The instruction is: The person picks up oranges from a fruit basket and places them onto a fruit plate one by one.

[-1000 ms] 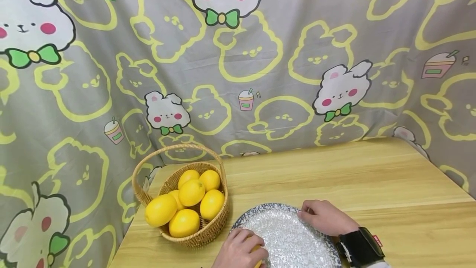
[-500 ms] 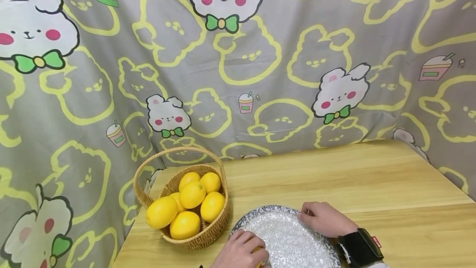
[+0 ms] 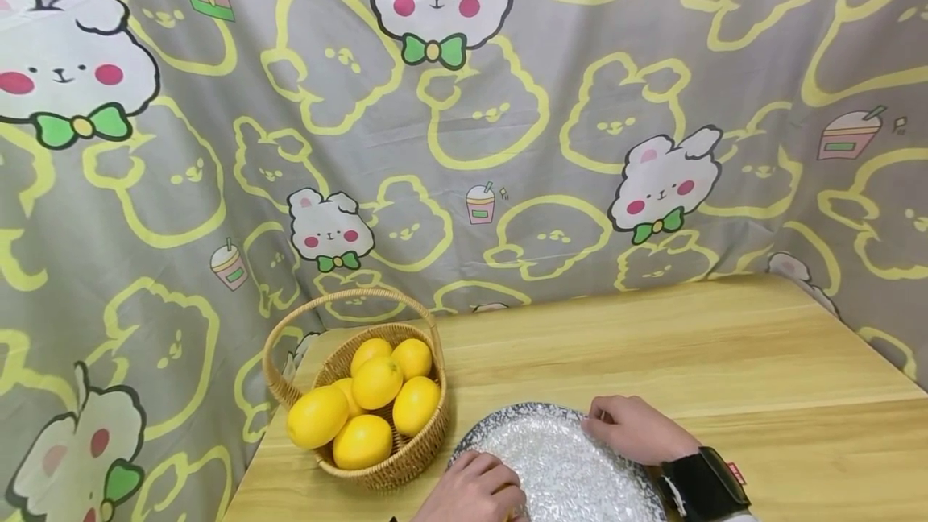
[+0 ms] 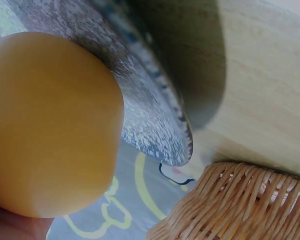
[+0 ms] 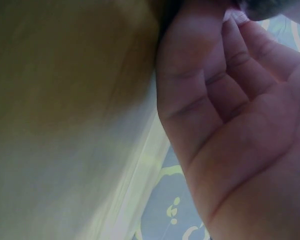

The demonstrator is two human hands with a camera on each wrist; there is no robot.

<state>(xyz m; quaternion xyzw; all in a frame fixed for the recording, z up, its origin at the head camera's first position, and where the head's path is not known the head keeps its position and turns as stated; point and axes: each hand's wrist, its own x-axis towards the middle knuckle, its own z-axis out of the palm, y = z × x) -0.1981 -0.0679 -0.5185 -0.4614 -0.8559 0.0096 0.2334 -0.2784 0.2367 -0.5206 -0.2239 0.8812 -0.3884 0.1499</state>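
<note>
My left hand (image 3: 499, 498) grips a yellow lemon (image 4: 50, 125) at the near left rim of a speckled grey plate (image 3: 558, 457). In the head view my fingers almost hide the lemon. The left wrist view shows it just over the plate's dark rim (image 4: 157, 120). My right hand (image 3: 600, 422) holds the plate's far right rim, its fingers (image 5: 225, 85) curled at the edge. A black wrist strap (image 3: 702, 482) sits behind it.
A wicker basket (image 3: 406, 461) with a hoop handle stands left of the plate and holds several lemons (image 3: 377, 382). The wooden table (image 3: 689, 345) ends at a cartoon-rabbit cloth backdrop (image 3: 507, 119). The table's left edge lies close beside the basket.
The view has drifted slightly, so the basket and plate sit a little lower in frame. My left hand covers more of the lemon. The right hand has stayed on the rim.
</note>
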